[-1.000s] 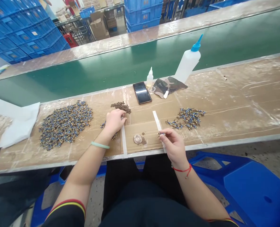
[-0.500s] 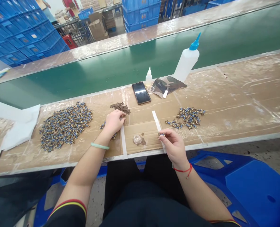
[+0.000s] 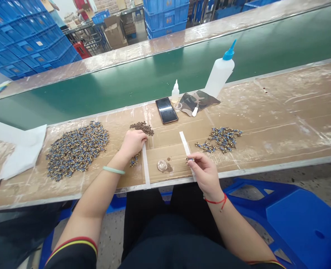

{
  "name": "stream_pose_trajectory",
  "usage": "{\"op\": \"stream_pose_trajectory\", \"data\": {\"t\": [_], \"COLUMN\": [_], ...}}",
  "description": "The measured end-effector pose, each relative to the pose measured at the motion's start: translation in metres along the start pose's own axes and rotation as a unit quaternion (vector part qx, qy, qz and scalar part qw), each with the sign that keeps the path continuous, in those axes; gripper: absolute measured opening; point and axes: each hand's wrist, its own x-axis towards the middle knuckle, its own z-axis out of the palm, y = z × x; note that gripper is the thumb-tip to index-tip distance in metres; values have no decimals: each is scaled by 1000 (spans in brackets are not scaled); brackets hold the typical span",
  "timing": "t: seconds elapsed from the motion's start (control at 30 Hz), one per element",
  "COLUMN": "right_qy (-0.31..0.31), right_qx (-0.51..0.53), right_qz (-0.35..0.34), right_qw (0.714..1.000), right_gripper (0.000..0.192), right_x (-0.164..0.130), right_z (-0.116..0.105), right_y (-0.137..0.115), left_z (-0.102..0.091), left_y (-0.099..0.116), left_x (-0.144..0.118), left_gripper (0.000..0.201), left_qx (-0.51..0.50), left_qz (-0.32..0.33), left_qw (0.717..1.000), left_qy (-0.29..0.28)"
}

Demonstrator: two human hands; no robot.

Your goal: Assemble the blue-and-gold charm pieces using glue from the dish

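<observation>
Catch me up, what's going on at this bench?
Bare-handed work with small parts. The right hand pinches a small part at a white strip. The left hand is at the near edge of a pile of brown pieces; whether it grips one can't be seen. A clear round dish sits between the hands. A large pile of blue-and-gold parts lies to the left, a smaller pile to the right.

The left hand [image 3: 134, 142] partly hides a small cluster of blue-and-gold pieces [image 3: 134, 161].
</observation>
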Motion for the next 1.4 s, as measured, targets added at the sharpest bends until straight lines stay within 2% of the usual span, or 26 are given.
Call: {"op": "stream_pose_trajectory", "data": {"t": [0.2,0.37,0.43,0.47,0.5,0.6,0.63,0.7,0.77,0.83,0.9,0.97,1.07,1.13,1.23,1.4], "right_qy": [0,4,7,11,16,34,35,30,22,18,20,36,94,134,154,188], "right_qx": [2,-2,-7,-8,-7,-6,-9,-18,-24,-22,-11,12,51,61,40,-11], "right_qz": [1,5,14,18,21,21,16,-6,-38,-72,-105,-128,-135,-129,-111,-79], "right_qw": [1000,1000,1000,1000,1000,999,999,999,999,997,994,991,985,981,981,979], "right_gripper": [12,12,15,16,18,24,25,25,23,18,13,9,9,11,15,23], "right_x": [1,-1,-2,-3,-3,0,2,7,13,19,25,30,33,32,27,19], "right_z": [0,-2,-3,-4,-4,-1,1,7,17,28,42,58,79,88,91,82], "right_y": [1,5,7,8,9,7,4,-4,-15,-28,-40,-51,-61,-65,-67,-69], "left_z": [-4,-13,-18,-20,-23,-29,-31,-35,-38,-40,-40,-37,-30,-23,-15,-6], "left_y": [2,-1,1,4,7,24,31,44,55,66,76,89,113,129,146,160], "left_x": [6,0,-8,-13,-18,-33,-37,-44,-49,-54,-60,-67,-81,-89,-98,-99], "left_gripper": [20,13,15,16,17,30,34,36,35,34,32,26,16,13,11,10], "left_qx": [-31,-117,-190,-264,-359,-631,-675,-716,-731,-736,-721,-673,-556,-495,-471,-523], "left_qz": [22,-4,-24,-37,-51,-82,-84,-82,-71,-57,-44,-24,30,72,109,82], "left_qw": [999,993,981,963,931,770,733,693,678,674,691,735,816,844,844,815], "left_qy": [0,18,35,43,49,41,31,19,13,11,31,76,155,196,231,234]}}
